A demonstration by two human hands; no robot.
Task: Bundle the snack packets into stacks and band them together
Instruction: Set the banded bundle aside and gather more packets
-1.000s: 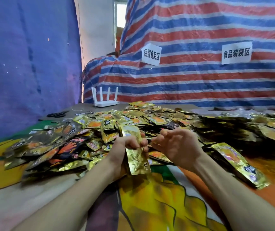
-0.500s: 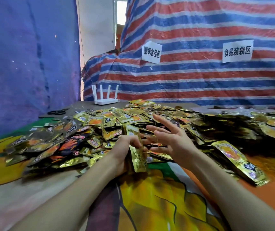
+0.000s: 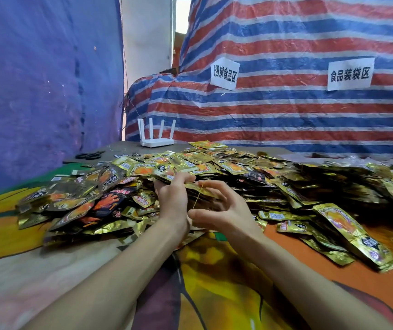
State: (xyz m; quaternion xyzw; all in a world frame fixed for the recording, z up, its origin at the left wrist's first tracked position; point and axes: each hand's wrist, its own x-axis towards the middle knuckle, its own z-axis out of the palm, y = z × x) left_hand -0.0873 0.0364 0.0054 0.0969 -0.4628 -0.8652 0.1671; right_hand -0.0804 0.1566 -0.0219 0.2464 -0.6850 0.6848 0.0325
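Observation:
A wide heap of gold and black snack packets (image 3: 214,163) covers the table. My left hand (image 3: 174,201) grips a small stack of gold packets (image 3: 202,190), held roughly flat above the heap's near edge. A thin yellow rubber band (image 3: 197,197) runs down across the stack. My right hand (image 3: 221,208) has thumb and fingers curled around the band, stretching it over the stack's right end. Most of the stack is hidden between the two hands.
A bundle of gold packets (image 3: 354,234) lies on the orange cloth at the right. Black scissors (image 3: 89,155) and a white router (image 3: 157,141) sit at the far left of the table. A striped tarp with two paper signs stands behind. The patterned cloth (image 3: 214,282) spreads toward me.
The stack has gone from hanging upright in my left hand to lying flat. My right hand opened its fingers wide, then closed in on the stack with the rubber band stretched over it.

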